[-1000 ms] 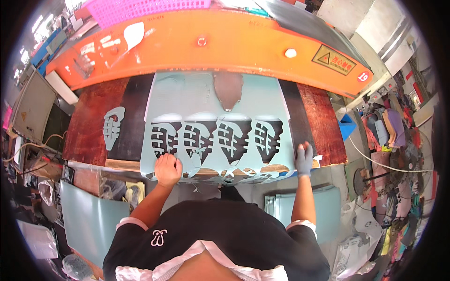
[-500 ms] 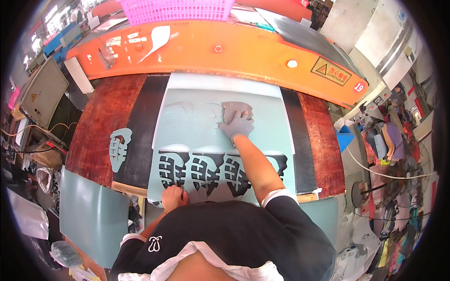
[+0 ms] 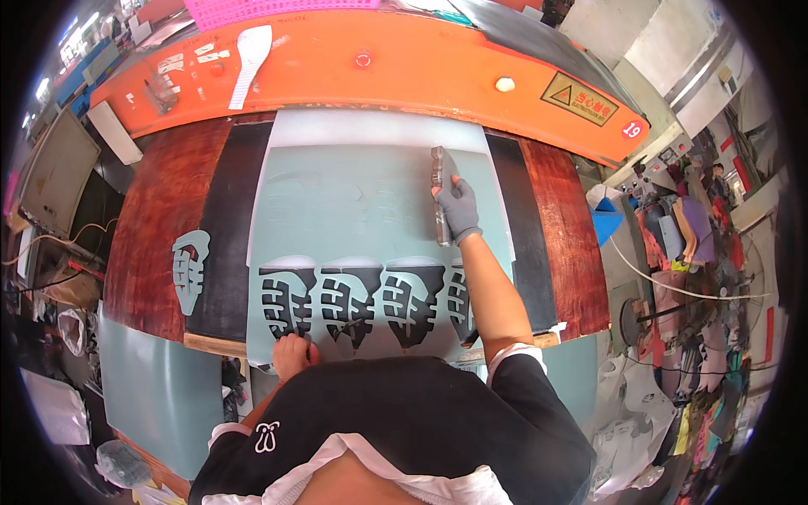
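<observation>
Cutting die (image 3: 440, 195) on sheet (image 3: 353, 202), perhaps touching, cut-out piece (image 3: 189, 269) left

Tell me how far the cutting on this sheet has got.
Done: four sole-shaped holes show along the near edge of the pale sheet, and one cut piece lies on the board to the left. In hand: the gloved right hand grips the metal die mid-sheet; the left hand presses the near edge. Left: the uncut far part.

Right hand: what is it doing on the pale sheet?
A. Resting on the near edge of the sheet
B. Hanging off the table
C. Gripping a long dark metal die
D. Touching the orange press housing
C: the gloved right hand grips a long dark die standing on the pale sheet.
</observation>
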`<state>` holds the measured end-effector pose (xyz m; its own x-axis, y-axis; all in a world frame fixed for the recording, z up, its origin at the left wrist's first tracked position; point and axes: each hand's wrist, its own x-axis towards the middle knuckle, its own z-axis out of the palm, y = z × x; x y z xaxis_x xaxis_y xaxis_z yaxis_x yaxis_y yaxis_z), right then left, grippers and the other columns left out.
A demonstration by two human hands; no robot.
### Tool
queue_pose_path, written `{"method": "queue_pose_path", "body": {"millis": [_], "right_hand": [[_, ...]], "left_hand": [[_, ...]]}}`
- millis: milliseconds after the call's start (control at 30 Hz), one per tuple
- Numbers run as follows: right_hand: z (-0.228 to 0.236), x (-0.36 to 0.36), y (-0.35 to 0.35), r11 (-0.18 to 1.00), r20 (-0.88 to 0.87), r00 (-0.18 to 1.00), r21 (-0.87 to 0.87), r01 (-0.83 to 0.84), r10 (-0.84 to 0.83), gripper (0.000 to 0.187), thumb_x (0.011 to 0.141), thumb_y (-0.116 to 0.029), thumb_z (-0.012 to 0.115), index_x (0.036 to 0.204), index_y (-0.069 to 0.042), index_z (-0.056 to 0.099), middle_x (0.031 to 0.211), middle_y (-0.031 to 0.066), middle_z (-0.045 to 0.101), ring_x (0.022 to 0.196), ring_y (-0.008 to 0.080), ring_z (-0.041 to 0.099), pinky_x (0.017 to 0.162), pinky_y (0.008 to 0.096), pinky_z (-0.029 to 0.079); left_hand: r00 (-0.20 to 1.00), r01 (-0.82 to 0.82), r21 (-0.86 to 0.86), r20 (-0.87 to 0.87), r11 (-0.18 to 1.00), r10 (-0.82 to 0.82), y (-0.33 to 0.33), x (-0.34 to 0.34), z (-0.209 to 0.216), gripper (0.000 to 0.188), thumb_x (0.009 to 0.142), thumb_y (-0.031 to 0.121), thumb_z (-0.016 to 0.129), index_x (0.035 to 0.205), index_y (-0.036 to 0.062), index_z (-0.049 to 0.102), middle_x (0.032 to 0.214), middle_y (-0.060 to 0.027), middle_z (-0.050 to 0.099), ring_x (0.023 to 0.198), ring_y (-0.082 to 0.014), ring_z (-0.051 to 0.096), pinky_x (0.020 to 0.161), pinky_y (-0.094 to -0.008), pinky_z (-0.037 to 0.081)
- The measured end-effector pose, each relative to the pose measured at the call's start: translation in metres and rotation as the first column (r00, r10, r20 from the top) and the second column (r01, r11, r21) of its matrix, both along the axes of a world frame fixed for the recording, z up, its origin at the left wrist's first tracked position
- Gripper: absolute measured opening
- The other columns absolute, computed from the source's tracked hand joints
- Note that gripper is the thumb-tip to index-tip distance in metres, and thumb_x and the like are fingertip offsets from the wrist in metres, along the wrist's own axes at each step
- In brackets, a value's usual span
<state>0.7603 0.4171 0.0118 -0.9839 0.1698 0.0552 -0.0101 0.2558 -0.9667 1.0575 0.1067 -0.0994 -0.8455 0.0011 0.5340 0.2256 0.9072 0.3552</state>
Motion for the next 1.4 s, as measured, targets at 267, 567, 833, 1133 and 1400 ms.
{"method": "queue_pose_path", "body": {"millis": [267,567,833,1133,1400], "right_hand": [[0.007,0.014,0.013,0.565,0.104,0.986,0.825,-0.014,-0.127,0.08,0.062,-0.049,0.069,0.129,-0.011,0.051,0.139,0.0159,0.038,0.113,0.0364,0.047,0.094,0.0409,0.043],[0.018,0.018,0.003,0.519,0.067,0.986,0.854,0.023,-0.154,0.078,0.059,-0.049,0.072,0.125,-0.01,0.055,0.133,0.0156,0.045,0.106,0.0378,0.052,0.09,0.0422,0.046],[0.005,0.008,0.016,0.513,0.037,0.994,0.858,0.023,-0.106,0.067,0.065,-0.05,0.069,0.116,-0.01,0.059,0.128,0.0156,0.048,0.107,0.0383,0.051,0.09,0.0439,0.045],[-0.028,0.033,0.112,0.869,-0.042,0.983,0.461,0.179,-0.181,0.064,0.078,-0.04,0.068,0.123,0.002,0.052,0.121,0.0198,0.055,0.111,0.0294,0.055,0.094,0.0353,0.043],[-0.065,0.218,0.169,0.552,-0.205,0.912,0.741,0.381,-0.355,0.034,0.084,-0.028,0.059,0.101,0.002,0.06,0.1,0.0204,0.061,0.094,0.037,0.057,0.083,0.0438,0.044]], "left_hand": [[0.999,0.034,-0.015,0.03,0.999,-0.033,-0.003,0.0,0.005,0.02,0.066,0.011,0.064,0.071,0.0081,0.046,0.068,-0.0091,0.043,0.065,-0.0302,0.047,0.06,-0.0413,0.036],[1.0,0.029,0.0,0.008,1.0,-0.029,0.0,-0.001,0.014,0.02,0.068,0.01,0.064,0.071,0.0073,0.044,0.069,-0.0098,0.044,0.064,-0.0306,0.046,0.059,-0.0415,0.036],[0.999,0.026,0.026,0.036,0.999,-0.027,0.003,-0.002,0.017,0.02,0.068,0.008,0.064,0.07,0.0079,0.044,0.069,-0.0094,0.044,0.065,-0.0306,0.047,0.06,-0.0415,0.035],[0.999,0.048,0.037,0.011,0.998,-0.049,-0.002,-0.006,0.011,0.022,0.065,0.008,0.066,0.068,0.0086,0.044,0.068,-0.0082,0.044,0.065,-0.0288,0.047,0.06,-0.0404,0.035],[0.996,0.077,-0.017,0.045,0.997,-0.076,-0.009,-0.007,0.005,0.021,0.063,0.01,0.065,0.07,0.0095,0.046,0.069,-0.0074,0.044,0.065,-0.0277,0.048,0.059,-0.0403,0.035]]}}
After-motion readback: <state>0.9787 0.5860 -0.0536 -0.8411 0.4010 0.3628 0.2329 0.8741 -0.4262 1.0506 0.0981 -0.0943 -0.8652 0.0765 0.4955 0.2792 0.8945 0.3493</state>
